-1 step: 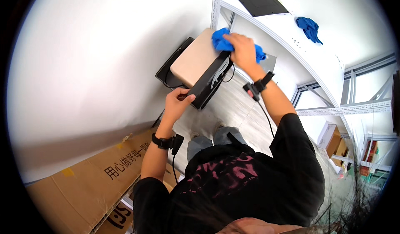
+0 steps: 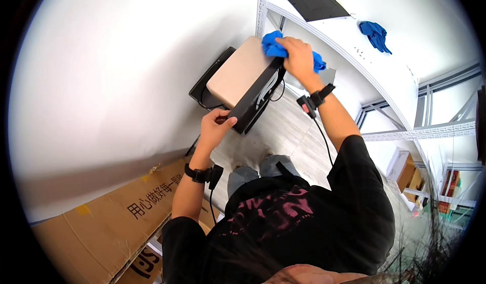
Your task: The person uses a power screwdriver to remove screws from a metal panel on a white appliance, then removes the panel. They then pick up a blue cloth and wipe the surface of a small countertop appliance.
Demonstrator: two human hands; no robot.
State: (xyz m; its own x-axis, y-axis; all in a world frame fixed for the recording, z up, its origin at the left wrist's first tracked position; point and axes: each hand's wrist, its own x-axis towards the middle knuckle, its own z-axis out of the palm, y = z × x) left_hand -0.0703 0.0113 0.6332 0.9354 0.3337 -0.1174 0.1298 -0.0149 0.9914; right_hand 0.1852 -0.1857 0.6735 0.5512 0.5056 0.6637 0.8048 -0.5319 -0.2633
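Note:
My right hand [image 2: 298, 60] is closed on a bright blue cloth [image 2: 272, 44], pressed at the far corner of a beige pad with rounded corners [image 2: 237, 72]. A black panel [image 2: 253, 97] runs along the pad's near side. My left hand [image 2: 215, 128] grips the panel's lower left end, thumb on the near face and fingers behind it, partly hidden. Grey cables [image 2: 265, 92] are bundled against the panel. Behind the pad, a black flat piece [image 2: 208, 76] shows next to the wall. What the whole object is, I cannot tell.
A white shelf [image 2: 334, 36] at the upper right holds a black plate [image 2: 315, 3] and a dark blue cloth [image 2: 374, 36]. A large cardboard box [image 2: 101, 228] lies at the lower left along the white wall [image 2: 116, 81]. Pale wood-look floor [image 2: 283, 127] shows beneath.
My right hand and the blue cloth have shifted slightly to the right along the pad's far end. My left hand stays on the black panel.

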